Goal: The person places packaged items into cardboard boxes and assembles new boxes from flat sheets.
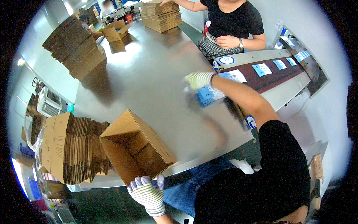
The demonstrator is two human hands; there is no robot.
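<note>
An open cardboard box (149,154) stands tilted at the near edge of the metal table, its inside bare brown card. My left hand (147,196), in a striped knit glove, grips the box's near rim with the fingers over the edge. My right hand (200,80), gloved alike, is stretched out over the table by the conveyor's end. Its fingers are smeared by motion, so whether they hold anything does not show. Just beside and below it lies a pile of blue and white packets (210,95), at the end of the belt.
More flat packets (261,70) lie along the dark conveyor belt (268,83) at right. Flattened cartons (80,149) are stacked left of the box, with further stacks (76,48) farther back. A co-worker (233,24) stands across the metal table (149,71), one hand on a carton stack (161,16).
</note>
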